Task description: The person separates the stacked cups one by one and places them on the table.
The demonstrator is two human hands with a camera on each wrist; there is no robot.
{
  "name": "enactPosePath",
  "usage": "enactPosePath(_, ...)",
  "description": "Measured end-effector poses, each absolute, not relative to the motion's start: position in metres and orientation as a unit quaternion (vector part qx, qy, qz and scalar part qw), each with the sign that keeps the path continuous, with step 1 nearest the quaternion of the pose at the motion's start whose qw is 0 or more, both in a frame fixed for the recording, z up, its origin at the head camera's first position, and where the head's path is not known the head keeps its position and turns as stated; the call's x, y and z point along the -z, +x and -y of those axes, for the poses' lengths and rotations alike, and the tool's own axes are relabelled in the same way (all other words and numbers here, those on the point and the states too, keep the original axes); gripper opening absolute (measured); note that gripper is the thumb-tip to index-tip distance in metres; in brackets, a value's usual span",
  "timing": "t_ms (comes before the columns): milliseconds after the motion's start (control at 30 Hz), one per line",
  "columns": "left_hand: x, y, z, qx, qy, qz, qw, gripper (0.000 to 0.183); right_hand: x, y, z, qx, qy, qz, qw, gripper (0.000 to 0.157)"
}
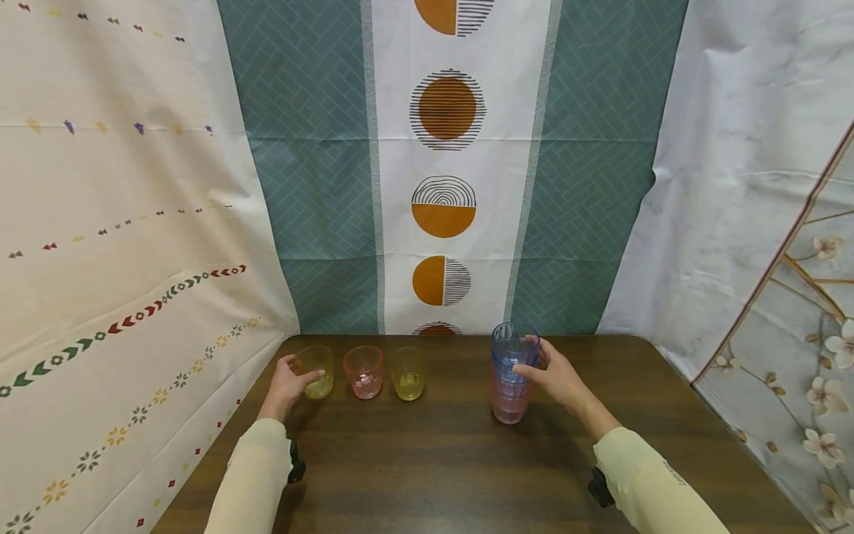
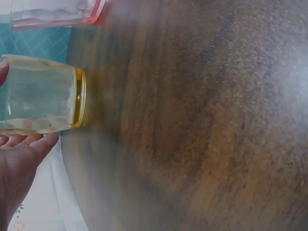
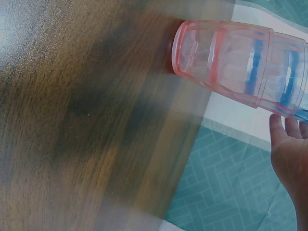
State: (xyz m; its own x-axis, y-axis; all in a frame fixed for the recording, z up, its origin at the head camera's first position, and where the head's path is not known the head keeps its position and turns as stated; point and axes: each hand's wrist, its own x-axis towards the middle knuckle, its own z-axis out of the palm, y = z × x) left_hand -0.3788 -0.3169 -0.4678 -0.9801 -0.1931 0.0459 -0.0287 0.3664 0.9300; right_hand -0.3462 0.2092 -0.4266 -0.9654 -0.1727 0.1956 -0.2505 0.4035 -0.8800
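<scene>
My left hand (image 1: 288, 386) holds a clear yellow tumbler (image 1: 320, 362) at the far left of the row, thumb on the near side and fingers around the back. In the left wrist view this tumbler (image 2: 43, 96) has its base right at the wood. On the right, my right hand (image 1: 559, 377) grips a stack of nested tumblers by its upper part. Blue tumblers (image 1: 505, 347) form the top of the stack and pink tumblers (image 1: 509, 404) the bottom. In the right wrist view the fingers lie along the side of the stack, near the blue bands.
Between the hands, a pink tumbler (image 1: 364, 377) and another yellow tumbler (image 1: 408, 380) stand upright in line with the held one. All are near the back edge of a dark wooden table (image 1: 414, 467). Patterned cloths (image 1: 320, 185) hang behind and at both sides.
</scene>
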Motion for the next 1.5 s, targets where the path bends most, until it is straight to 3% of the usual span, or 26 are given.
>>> enactPosePath(467,0.468,-0.380,0.323,0.549,0.064,0.831,0.057,0.111,0.427,-0.347,-0.208,-0.530,0.125,0.838,0.036,0.079)
enactPosePath(967,0.425,-0.370,0.320,0.549,0.055,0.832,0.066,0.109,0.432,-0.347,-0.204,-0.534,0.129,0.835,0.037,0.079)
enactPosePath(1233,0.387,-0.376,0.285,0.536,0.007,0.839,0.092,0.102,0.431,-0.346,-0.208,-0.531,0.126,0.836,0.050,0.075)
enactPosePath(1500,0.357,-0.373,0.235,0.537,-0.068,0.837,0.085,0.095,0.431,-0.346,-0.209,-0.533,0.128,0.835,0.045,0.076)
